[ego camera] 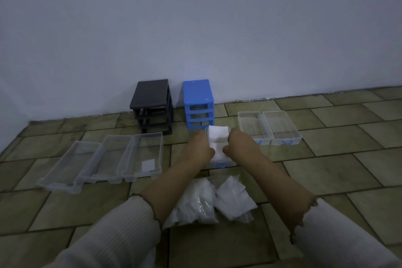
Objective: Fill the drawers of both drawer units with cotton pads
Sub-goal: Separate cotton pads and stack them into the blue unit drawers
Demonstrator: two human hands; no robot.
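A black drawer frame (152, 105) and a blue drawer frame (198, 103) stand against the wall, with their drawers taken out. In front of the blue frame lies a clear drawer with a blue handle (221, 165), packed with white cotton pads (218, 137). My left hand (201, 147) and my right hand (237, 143) hold the sides of the pad stack inside it. Two plastic bags of cotton pads (214, 200) lie on the floor between my forearms.
Three clear drawers (102, 161) lie side by side at the left; the rightmost one holds a single white pad (148, 165). Two clear blue-handled drawers (269, 127) sit at the right. The floor is tiled, and a pale wall stands behind.
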